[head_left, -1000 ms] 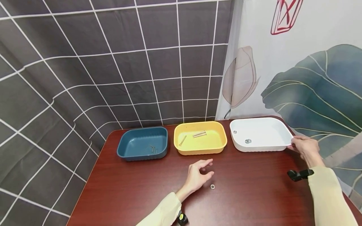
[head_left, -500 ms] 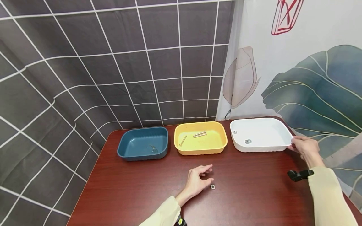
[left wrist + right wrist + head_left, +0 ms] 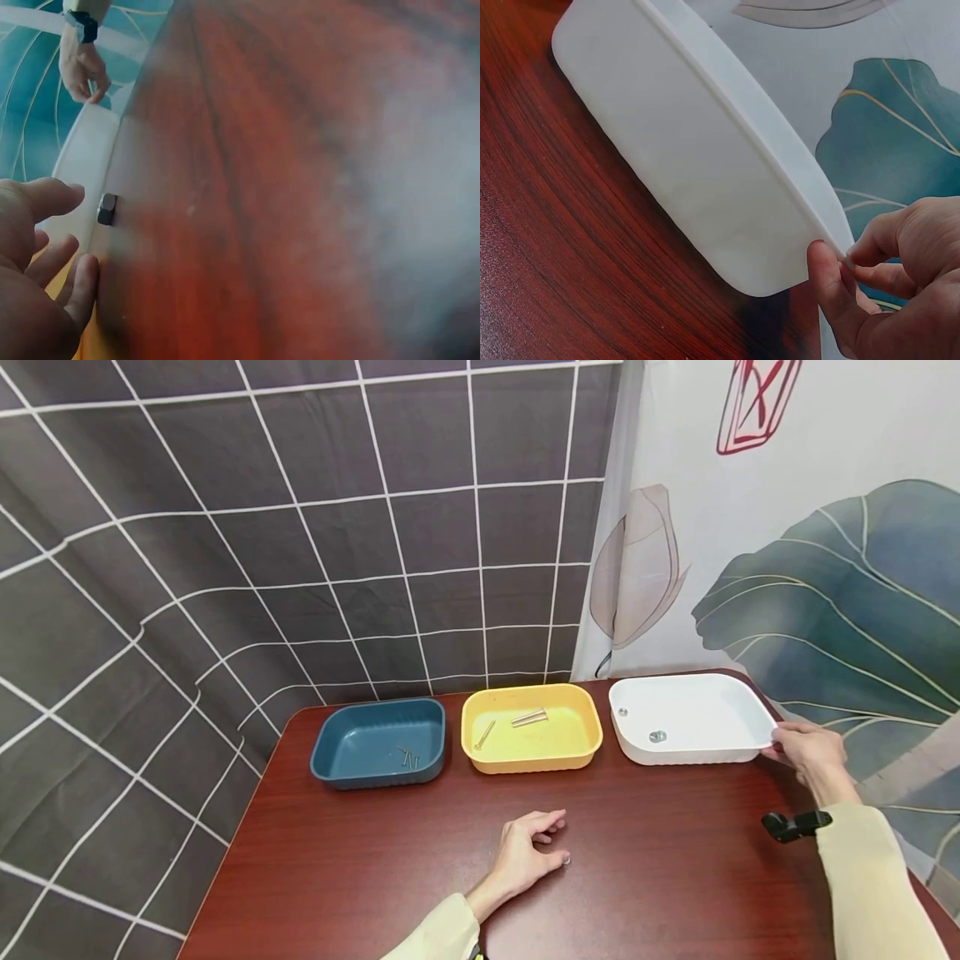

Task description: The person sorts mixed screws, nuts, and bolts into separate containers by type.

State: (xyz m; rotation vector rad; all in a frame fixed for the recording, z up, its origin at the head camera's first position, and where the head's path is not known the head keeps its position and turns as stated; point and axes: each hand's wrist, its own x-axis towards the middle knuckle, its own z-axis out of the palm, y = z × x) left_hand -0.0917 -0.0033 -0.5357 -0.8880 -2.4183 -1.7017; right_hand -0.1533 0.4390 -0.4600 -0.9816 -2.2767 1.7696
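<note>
My left hand (image 3: 521, 853) hovers low over the middle of the table, thumb and fingers spread apart with nothing between them. Right by the thumb tip is a small metal nut (image 3: 567, 861), mostly covered by the thumb in the head view. In the left wrist view the hex nut (image 3: 107, 209) stands on the wood just beyond the fingertips. My right hand (image 3: 813, 756) pinches the right end of the white tray's rim. That white tray (image 3: 697, 150) sits on the table, and a few metal nuts (image 3: 657, 736) lie inside it.
Left of the white tray stand a yellow tray (image 3: 536, 764) with several long bolts (image 3: 529, 717) and a blue tray (image 3: 352, 781) with several small screws (image 3: 408, 758). All line the back of the reddish wooden table (image 3: 660, 877), before a hanging checked cloth (image 3: 420, 543).
My left hand has come down toward the front, its thumb now reaching the nut that lay in plain sight before. The right hand keeps its hold on the white tray.
</note>
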